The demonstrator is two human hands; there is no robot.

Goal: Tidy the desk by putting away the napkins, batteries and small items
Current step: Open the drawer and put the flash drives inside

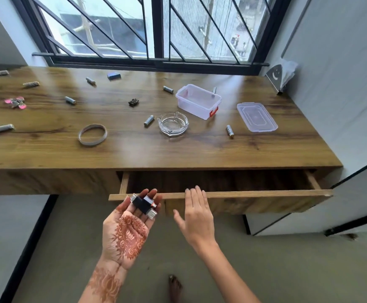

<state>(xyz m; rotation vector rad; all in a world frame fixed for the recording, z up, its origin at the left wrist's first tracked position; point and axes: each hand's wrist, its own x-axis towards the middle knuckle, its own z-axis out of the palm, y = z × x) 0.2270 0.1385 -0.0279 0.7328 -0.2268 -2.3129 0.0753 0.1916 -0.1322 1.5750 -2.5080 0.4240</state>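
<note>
Right at the front edge of the open drawer (pixel 222 195), the left hand (pixel 127 228) lies palm up and spread flat, henna patterns across it, with two small black adapters (pixel 143 204) resting on its fingers, not gripped. Just beside it the right hand (pixel 196 215) is open, fingers together, their tips touching the drawer's top edge. Up on the table (pixel 134 149), batteries lie scattered: one (pixel 149 120) beside a glass ashtray (pixel 173 124), another (pixel 230 130) near a loose plastic lid (pixel 257 117). A clear plastic box (pixel 198 101) with a red clasp stands open behind the ashtray. Farther left lie a band (pixel 92 134) and pink keyrings (pixel 15 102). A napkin holder (pixel 281 77) stands in the far right corner.
</note>
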